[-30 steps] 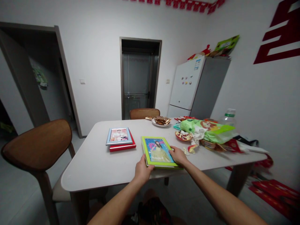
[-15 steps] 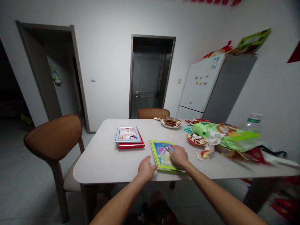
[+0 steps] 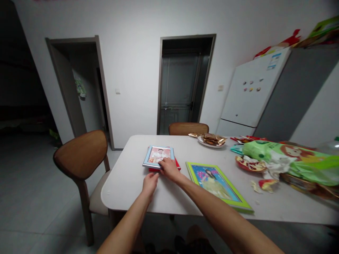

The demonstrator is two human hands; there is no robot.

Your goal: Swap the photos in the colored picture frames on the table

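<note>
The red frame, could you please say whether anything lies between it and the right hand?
Yes: the blue frame lies atop the red frame, whose near and right edges show. The right hand is at the blue frame.

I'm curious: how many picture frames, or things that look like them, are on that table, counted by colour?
Light blue frame: 1
Lime-green frame: 1
Red piece, mostly hidden under the light blue one, probably a frame: 1
Total: 3
</note>
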